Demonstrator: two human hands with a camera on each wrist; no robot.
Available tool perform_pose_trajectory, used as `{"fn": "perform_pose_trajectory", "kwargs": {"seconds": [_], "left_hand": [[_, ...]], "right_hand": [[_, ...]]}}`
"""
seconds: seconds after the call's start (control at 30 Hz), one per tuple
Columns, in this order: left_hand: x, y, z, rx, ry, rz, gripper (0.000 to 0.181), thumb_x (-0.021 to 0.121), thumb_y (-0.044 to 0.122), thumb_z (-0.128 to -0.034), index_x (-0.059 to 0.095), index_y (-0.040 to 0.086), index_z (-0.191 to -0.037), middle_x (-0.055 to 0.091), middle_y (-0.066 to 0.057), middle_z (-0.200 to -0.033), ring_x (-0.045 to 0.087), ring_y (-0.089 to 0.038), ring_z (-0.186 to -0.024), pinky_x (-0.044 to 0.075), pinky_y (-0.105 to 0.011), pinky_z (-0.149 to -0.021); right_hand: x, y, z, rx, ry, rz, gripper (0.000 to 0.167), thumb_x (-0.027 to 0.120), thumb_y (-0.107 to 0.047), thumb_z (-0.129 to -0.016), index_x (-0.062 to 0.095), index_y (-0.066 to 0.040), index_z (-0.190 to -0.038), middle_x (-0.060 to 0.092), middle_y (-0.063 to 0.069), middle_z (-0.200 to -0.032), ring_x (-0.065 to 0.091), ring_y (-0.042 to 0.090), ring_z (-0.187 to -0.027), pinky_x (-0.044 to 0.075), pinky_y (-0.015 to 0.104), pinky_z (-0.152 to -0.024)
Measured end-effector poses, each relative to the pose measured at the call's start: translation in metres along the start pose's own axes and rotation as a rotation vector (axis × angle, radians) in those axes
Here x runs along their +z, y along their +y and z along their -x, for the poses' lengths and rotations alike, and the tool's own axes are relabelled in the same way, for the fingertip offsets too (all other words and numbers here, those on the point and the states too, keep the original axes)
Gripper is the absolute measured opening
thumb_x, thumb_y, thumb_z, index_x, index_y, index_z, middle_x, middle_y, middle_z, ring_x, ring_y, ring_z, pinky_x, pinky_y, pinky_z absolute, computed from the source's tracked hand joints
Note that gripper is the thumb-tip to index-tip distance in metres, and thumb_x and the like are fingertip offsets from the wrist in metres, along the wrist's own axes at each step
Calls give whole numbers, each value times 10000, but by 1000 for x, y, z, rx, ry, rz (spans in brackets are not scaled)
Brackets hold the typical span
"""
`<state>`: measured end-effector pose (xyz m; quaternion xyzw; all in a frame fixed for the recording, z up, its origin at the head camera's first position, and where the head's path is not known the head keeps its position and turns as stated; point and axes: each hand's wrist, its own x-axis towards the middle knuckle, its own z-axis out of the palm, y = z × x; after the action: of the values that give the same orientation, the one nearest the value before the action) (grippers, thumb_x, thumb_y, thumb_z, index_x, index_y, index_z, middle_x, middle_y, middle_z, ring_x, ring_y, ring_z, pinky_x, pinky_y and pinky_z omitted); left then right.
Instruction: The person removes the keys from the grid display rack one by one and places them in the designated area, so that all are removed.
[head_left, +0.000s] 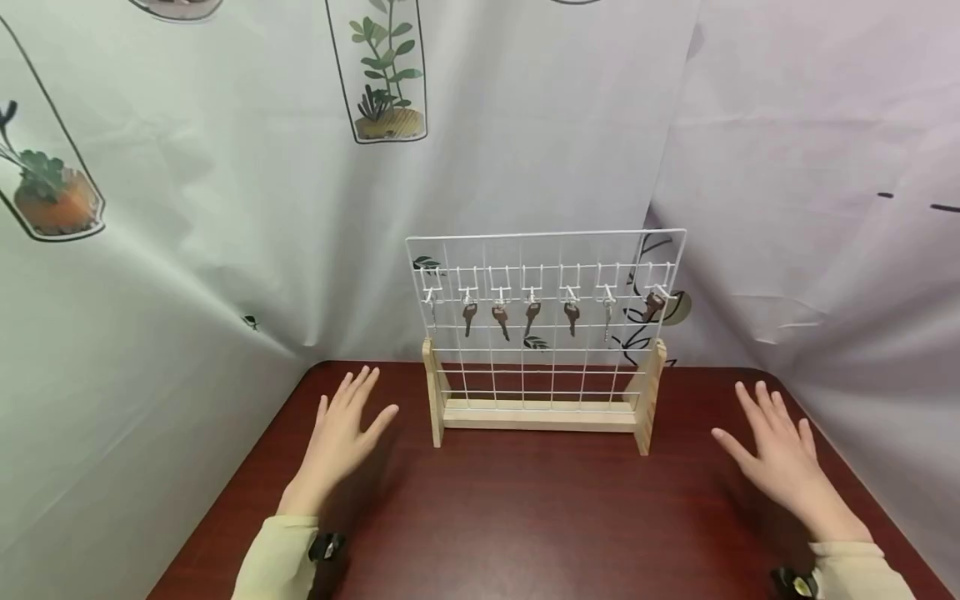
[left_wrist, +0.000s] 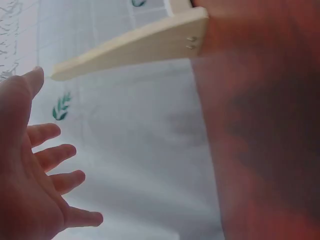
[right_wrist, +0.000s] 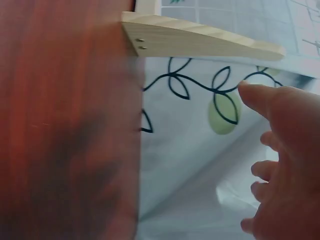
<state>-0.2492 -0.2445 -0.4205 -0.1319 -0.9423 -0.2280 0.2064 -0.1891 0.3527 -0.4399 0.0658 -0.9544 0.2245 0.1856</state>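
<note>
A white wire grid rack (head_left: 555, 379) on a wooden stand (head_left: 540, 416) stands toward the back of the table. Several keys (head_left: 500, 320) hang in a row from white hooks on the grid, some bronze-coloured, some silver. To the left of the stand, my left hand (head_left: 337, 442) is held with fingers spread and holds nothing. My right hand (head_left: 783, 458) is spread likewise on the other side, apart from the stand. In the left wrist view, the stand's wooden side leg (left_wrist: 135, 47) lies beyond the thumb; the right wrist view shows the opposite leg (right_wrist: 200, 40).
The dark red table (head_left: 540, 517) has rounded back corners. White fabric (head_left: 247, 192) printed with plants surrounds it at the back and both sides, close behind the rack. A dark band sits at each wrist, below pale sleeves (head_left: 277, 558).
</note>
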Motion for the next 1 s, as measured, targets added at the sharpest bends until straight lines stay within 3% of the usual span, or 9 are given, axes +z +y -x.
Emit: {"fn": "perform_pose_trajectory", "kwargs": {"seconds": [0.2, 0.33, 0.43, 0.5, 0.57, 0.63, 0.7, 0.73, 1.0], "left_hand": [[-8, 12, -24, 35, 8, 158, 690, 631, 439, -991, 396, 115, -1553, 389, -128, -1584, 264, -359, -1490, 196, -660, -1145], [-9, 18, -38, 36, -1, 251, 664, 611, 450, -1002, 403, 143, -1552, 409, -109, -1573, 309, -341, -1473, 280, -598, -1139], [-7, 19, -49, 29, -9, 306, 646, 592, 455, -1011, 406, 153, -1552, 416, -119, -1565, 346, -344, -1451, 321, -584, -1120], [-6, 19, -56, 16, -15, 342, 636, 583, 453, -1017, 407, 156, -1551, 419, -124, -1562, 362, -340, -1442, 339, -577, -1112], [-4, 19, -64, -5, -19, 374, 624, 580, 441, -1021, 410, 157, -1550, 416, -128, -1564, 376, -337, -1435, 354, -567, -1107], [-2, 19, -72, -28, -29, 414, 623, 576, 443, -1023, 412, 150, -1548, 404, -125, -1573, 372, -328, -1440, 353, -548, -1118], [-1, 19, -78, -45, -38, 458, 622, 574, 442, -1024, 417, 138, -1544, 396, -121, -1579, 366, -318, -1446, 344, -529, -1132], [0, 20, -82, -53, -45, 481, 620, 572, 443, -1025, 419, 137, -1542, 395, -116, -1581, 362, -313, -1450, 337, -518, -1140], [0, 33, -103, -41, -72, 690, 531, 563, 238, -1054, 423, 10, -1513, 426, -211, -1539, 376, -365, -1434, 316, -505, -1154]], "right_hand": [[-22, -8, -11, -60, 74, -89, 773, 612, -272, -1013, 181, -1, -1595, 103, 327, -1616, 24, 433, -1514, -18, 663, -1158], [-38, -18, -17, -22, 81, -147, 742, 597, -292, -1024, 200, -72, -1610, 164, 272, -1630, 130, 466, -1493, 112, 677, -1141], [-48, -27, -21, 31, 102, -171, 699, 591, -316, -1027, 247, -151, -1612, 273, 268, -1598, 313, 553, -1387, 232, 698, -1070], [-54, -34, -24, 57, 121, -200, 662, 596, -324, -1026, 297, -192, -1602, 334, 242, -1579, 407, 566, -1314, 326, 579, -1093], [-58, -40, -30, 75, 149, -233, 626, 609, -340, -1019, 360, -224, -1581, 402, 162, -1565, 525, 334, -1324, 409, 327, -1080], [-63, -48, -36, 78, 177, -280, 593, 629, -343, -1009, 421, -234, -1553, 478, 44, -1531, 549, 44, -1270, 393, 94, -970], [-67, -57, -43, 80, 202, -319, 568, 647, -357, -998, 472, -236, -1524, 544, -39, -1475, 491, -185, -1155, 320, -30, -829], [-68, -61, -47, 76, 214, -339, 558, 654, -360, -993, 494, -226, -1510, 575, -68, -1439, 459, -255, -1080, 333, -27, -832], [-69, -88, -82, 30, 213, -432, 503, 662, -349, -991, 578, -125, -1433, 644, 116, -1344, 546, -180, -1020, 403, 35, -840]]}}
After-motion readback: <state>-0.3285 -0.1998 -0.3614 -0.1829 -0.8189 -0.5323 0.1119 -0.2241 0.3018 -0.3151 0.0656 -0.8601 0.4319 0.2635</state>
